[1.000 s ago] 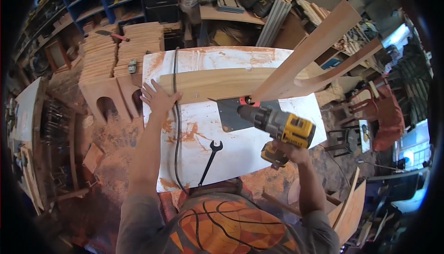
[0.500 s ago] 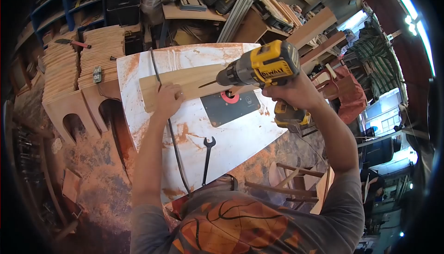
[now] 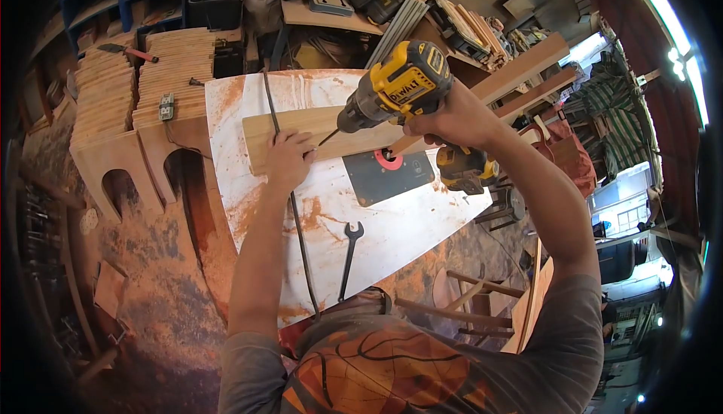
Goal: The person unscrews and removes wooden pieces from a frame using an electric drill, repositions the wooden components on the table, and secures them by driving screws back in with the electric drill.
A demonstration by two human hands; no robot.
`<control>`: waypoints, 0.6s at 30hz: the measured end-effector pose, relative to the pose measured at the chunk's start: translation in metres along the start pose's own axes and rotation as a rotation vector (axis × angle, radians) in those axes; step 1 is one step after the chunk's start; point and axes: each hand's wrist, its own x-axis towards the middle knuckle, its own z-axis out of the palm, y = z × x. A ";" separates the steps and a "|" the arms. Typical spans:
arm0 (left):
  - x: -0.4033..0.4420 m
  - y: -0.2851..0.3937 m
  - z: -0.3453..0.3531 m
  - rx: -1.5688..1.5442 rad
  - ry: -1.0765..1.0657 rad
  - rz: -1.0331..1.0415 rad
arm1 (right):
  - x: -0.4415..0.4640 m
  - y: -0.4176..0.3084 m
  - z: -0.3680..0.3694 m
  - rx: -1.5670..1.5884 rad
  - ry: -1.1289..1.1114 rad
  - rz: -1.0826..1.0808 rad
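Note:
A yellow and black drill is gripped in my right hand. Its bit points down and left, the tip close over the pale wooden board. My left hand rests on the board's left part, fingers bent and near the bit; whether they pinch anything is hidden. The board lies across the white table, joined toward the right to a forked wooden piece. A dark cable runs over the board and under my left hand. Below the board sits a black plate with a red ring.
A black wrench lies on the table's near part. Stacked wooden panels with arched cutouts stand at the left, with a red-handled tool on top. Behind the table is a bench with a tool case. Wooden stools are at the right.
My right hand has raised the drill from the table's right side to above the board. My left hand has gone from spread flat to bent fingers on the board. The view has shifted.

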 end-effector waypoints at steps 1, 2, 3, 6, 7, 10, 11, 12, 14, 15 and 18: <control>0.000 0.001 -0.001 -0.004 0.001 -0.002 | 0.001 -0.003 0.000 -0.006 0.015 -0.015; 0.000 0.002 -0.002 -0.005 -0.001 -0.002 | 0.002 -0.005 0.000 -0.006 0.014 -0.013; 0.000 0.002 -0.003 -0.005 -0.004 -0.004 | 0.004 -0.007 -0.001 -0.027 -0.008 0.010; 0.001 0.003 -0.005 0.000 -0.009 -0.006 | 0.006 -0.009 -0.001 -0.041 -0.031 0.030; 0.001 0.004 -0.006 0.004 -0.012 -0.010 | 0.008 -0.010 0.000 -0.033 -0.035 0.027; 0.000 0.005 -0.006 -0.021 0.000 -0.021 | 0.012 -0.006 0.001 -0.051 -0.061 0.048; 0.001 0.005 -0.006 -0.022 -0.001 -0.022 | 0.013 -0.005 0.002 -0.051 -0.061 0.049; 0.001 0.005 -0.006 -0.020 0.001 -0.017 | 0.013 -0.004 0.002 -0.025 -0.069 0.030; 0.000 0.005 -0.006 -0.019 0.000 -0.011 | 0.012 -0.003 0.003 0.003 -0.076 0.014; 0.001 0.005 -0.006 -0.018 -0.004 -0.011 | 0.012 -0.004 0.004 -0.001 -0.077 0.016; 0.001 0.005 -0.009 -0.006 -0.025 -0.012 | 0.012 -0.008 0.003 -0.028 -0.077 0.027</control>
